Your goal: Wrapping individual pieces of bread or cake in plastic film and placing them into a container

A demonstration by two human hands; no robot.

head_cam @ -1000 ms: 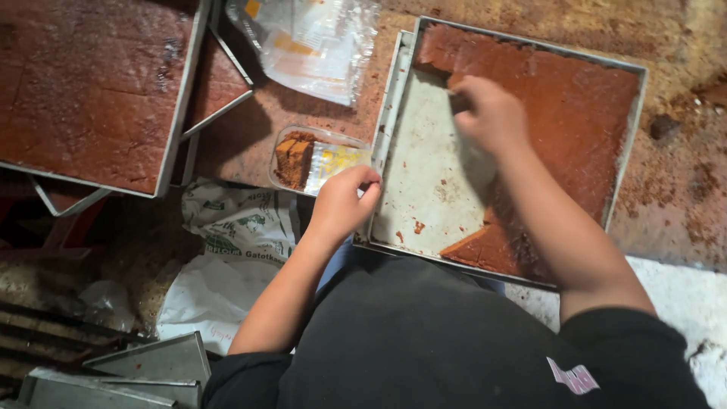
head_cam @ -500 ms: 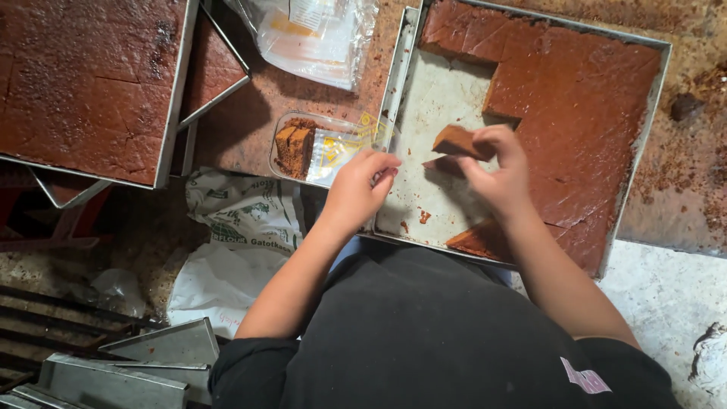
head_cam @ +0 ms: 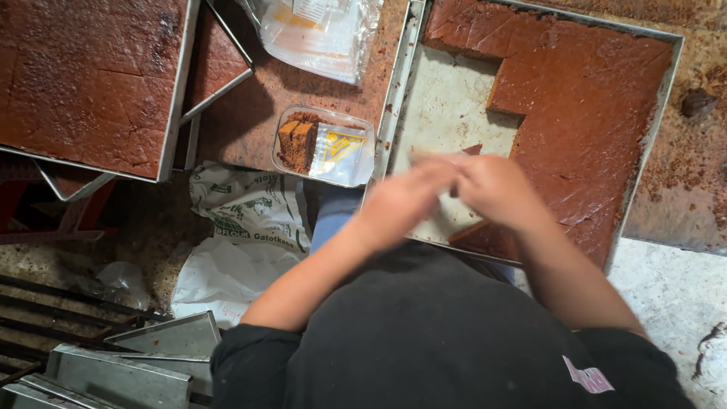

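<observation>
Left hand (head_cam: 405, 198) & right hand (head_cam: 496, 189) meeting over bare part of baking tray (head_cam: 397, 98), blurred; appear closed together on a small brown cake piece (head_cam: 473, 149), only a corner showing — grip can't be told for sure. Probably soft, crumbly, light, bit sticky: best held by cut sides, gently, w/ support under. Uncut cake slab (head_cam: 598, 113) just right. Plastic tub (head_cam: 324, 145) w/ pieces left of tray. Second slab tray (head_cam: 83, 76) far left.

Small food-production workshop, bakery type: big metal baking trays (head_cam: 396, 98) of cut brown slab cake are covering a crumb-stained table (head_cam: 250, 113); left of them, packaging bags (head_cam: 322, 26), portion tub (head_cam: 326, 144), spare tins (head_cam: 121, 371) stacking below.
</observation>
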